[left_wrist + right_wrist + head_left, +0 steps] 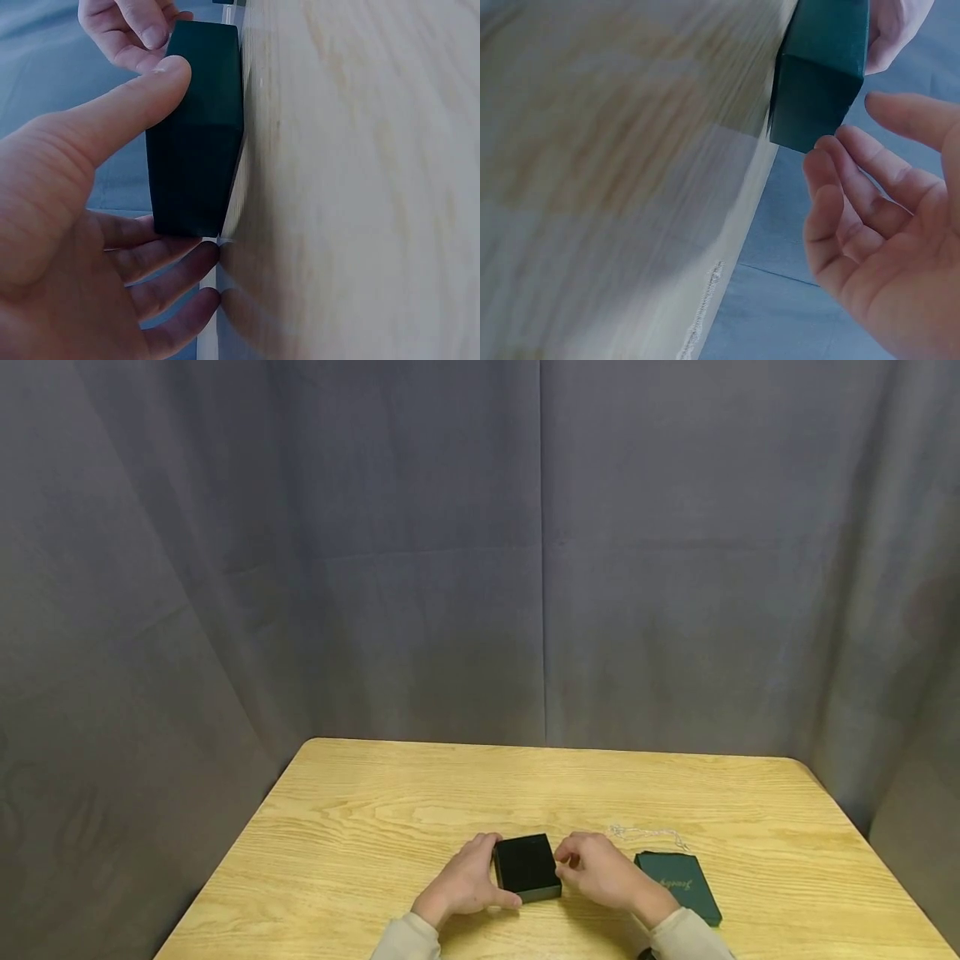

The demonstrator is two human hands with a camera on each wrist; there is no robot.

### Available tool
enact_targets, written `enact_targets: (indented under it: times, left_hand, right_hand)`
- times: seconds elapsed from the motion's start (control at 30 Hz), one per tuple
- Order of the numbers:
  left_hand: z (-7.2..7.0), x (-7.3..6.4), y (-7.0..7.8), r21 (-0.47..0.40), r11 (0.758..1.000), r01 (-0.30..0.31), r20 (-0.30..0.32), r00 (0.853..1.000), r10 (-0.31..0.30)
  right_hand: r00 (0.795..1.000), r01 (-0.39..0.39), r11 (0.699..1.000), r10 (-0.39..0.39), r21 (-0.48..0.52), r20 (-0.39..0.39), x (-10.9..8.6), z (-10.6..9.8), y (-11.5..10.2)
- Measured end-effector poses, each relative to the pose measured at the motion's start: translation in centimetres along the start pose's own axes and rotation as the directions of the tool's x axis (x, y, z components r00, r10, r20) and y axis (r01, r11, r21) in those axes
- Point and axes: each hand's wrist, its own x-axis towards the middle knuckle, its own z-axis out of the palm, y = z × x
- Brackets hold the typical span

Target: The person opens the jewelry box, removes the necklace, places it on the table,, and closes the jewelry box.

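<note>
A small dark green jewelry box (527,866) without its lid stands on the table, a black surface filling its top. My left hand (469,877) grips it from the left. The left thumb (142,101) lies along the near side, and the other fingers reach round the left and far sides. At the box's right side is my right hand (596,870), its bent fingertips (823,144) right by the edge and the thumb held apart from them. Nothing shows between the right hand's thumb and fingers.
A green lid (678,887) with gold lettering lies on the table to the right, beside the right forearm. Just beyond it a thin silver chain necklace (648,833) is spread out. The wooden table (360,793) ends at a grey curtain (420,610).
</note>
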Motion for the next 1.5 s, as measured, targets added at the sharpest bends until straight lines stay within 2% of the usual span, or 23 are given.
enact_targets:
  times: [0.23, 0.63, 0.87, 1.2, 1.5]
  left_hand:
    - [0.1, 0.0, 0.0, 0.014, 1.0, 0.0, 0.006, 1.0, 0.0]
    - [-0.1, 0.1, 0.2, 0.046, 0.999, -0.008, 0.022, 1.0, 0.007]
    - [0.0, 0.1, 0.2, 0.057, 0.998, -0.008, 0.027, 1.0, 0.007]
    - [-0.1, -0.1, 0.5, 0.062, 0.998, 0.001, 0.04, 0.999, -0.004]
    - [-0.3, 0.0, 0.5, 0.043, 0.999, 0.018, 0.045, 0.999, -0.02]
  right_hand:
    - [1.0, 0.018, 1.0, -0.018, 0.011, 0.0, 0.3, -0.1, -0.8]
    - [0.999, 0.048, 0.998, -0.048, -0.043, 0.005, 1.1, -0.1, -1.5]
    - [0.999, 0.039, 0.998, -0.038, -0.039, 0.024, 1.2, 0.0, -1.8]
    - [0.999, 0.042, 0.998, -0.04, -0.038, 0.031, 1.4, 0.2, -2.3]
    - [0.998, 0.061, 0.995, -0.059, -0.079, 0.028, 1.9, 0.4, -2.4]
